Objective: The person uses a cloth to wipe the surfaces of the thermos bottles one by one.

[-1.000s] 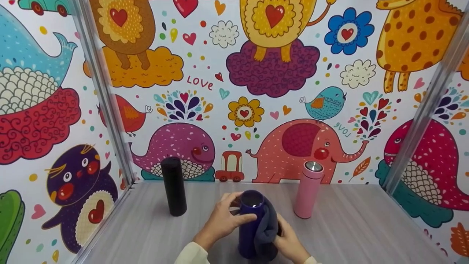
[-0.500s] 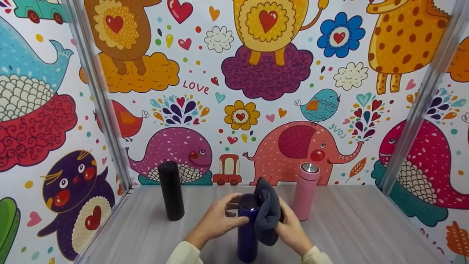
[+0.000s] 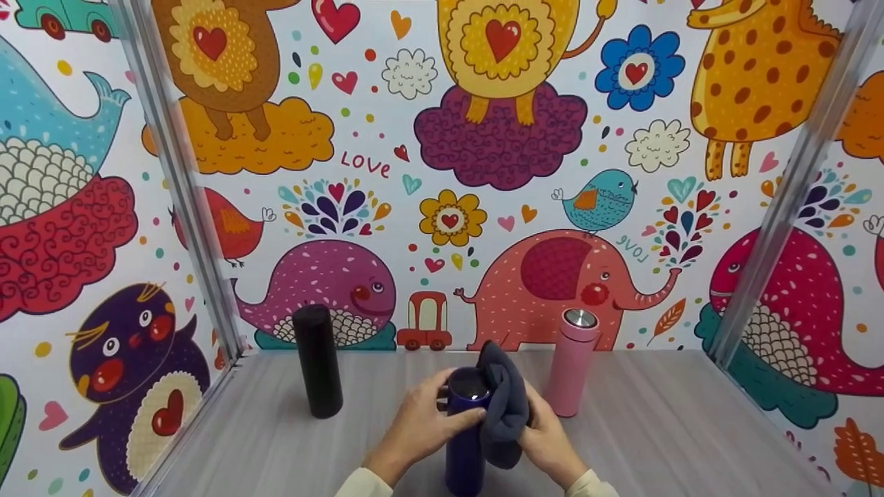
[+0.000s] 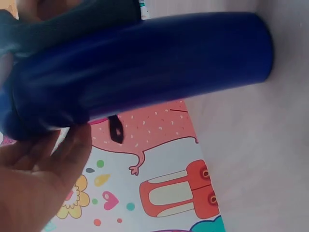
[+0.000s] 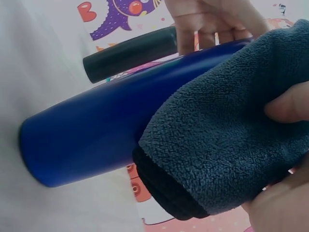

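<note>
A dark blue vacuum bottle (image 3: pixel 465 452) stands on the table in front of me, its dark, shiny top facing up. My left hand (image 3: pixel 423 420) holds it near the top, thumb on the near side and fingers behind. Against the bottle's right side lies a folded dark grey cloth (image 3: pixel 507 417), which my right hand (image 3: pixel 550 442) grips. The right wrist view shows the cloth's fuzzy weave (image 5: pixel 207 130) along the upper part of the bottle, with a thumb on it. In the left wrist view the lower bottle (image 4: pixel 193 55) is bare.
At the back left stands a black bottle (image 3: pixel 319 366). A pink bottle (image 3: pixel 573 366) with a silver-topped lid stands at the back right. Behind the grey wood-look table (image 3: pixel 663 428) rises a wall (image 3: pixel 387 110) printed with cartoon animals, with metal posts at both corners.
The cloth has moved up the bottle's right side, with my right hand, from near the base to the upper part. My left hand stays near the top. The head view has shifted slightly.
</note>
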`<state>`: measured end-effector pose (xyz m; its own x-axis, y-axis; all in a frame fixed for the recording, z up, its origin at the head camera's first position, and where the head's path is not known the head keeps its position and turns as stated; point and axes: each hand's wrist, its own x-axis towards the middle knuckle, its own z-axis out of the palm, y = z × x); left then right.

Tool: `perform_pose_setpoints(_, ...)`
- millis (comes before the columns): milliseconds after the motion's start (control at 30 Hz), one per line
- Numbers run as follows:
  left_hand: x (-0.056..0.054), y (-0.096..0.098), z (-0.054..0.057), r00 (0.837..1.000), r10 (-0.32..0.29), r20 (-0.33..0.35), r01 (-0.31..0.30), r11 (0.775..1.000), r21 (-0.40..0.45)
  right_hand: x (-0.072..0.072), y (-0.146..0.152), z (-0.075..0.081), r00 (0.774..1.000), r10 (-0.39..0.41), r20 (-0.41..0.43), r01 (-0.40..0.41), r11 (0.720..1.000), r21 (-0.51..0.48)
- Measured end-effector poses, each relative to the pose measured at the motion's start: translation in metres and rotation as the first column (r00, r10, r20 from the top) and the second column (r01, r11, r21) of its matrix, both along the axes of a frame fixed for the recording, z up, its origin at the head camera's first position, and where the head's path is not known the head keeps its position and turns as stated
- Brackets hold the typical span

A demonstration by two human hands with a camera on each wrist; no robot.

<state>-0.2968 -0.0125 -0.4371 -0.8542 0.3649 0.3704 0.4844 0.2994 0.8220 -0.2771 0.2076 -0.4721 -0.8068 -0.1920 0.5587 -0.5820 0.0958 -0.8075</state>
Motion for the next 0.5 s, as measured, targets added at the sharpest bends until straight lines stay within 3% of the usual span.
perform_pose_setpoints(267,0.001,-0.003,-0.006,1.0,0.007,0.011,-0.007,1.0,0.028,0.0,0.0,-0.035,0.999,0.031,-0.014,-0.032,0.999,-0.041)
perform_pose_setpoints(400,0.0,-0.006,-0.008,0.999,0.0,0.042,-0.003,0.996,0.087,-0.001,0.001,-0.056,0.99,0.138,-0.028,-0.14,0.987,-0.084)
perform_pose_setpoints(500,0.001,-0.008,-0.011,0.998,-0.012,0.067,0.003,0.992,0.13,-0.002,0.002,-0.069,0.969,0.248,0.025,-0.242,0.96,-0.143)
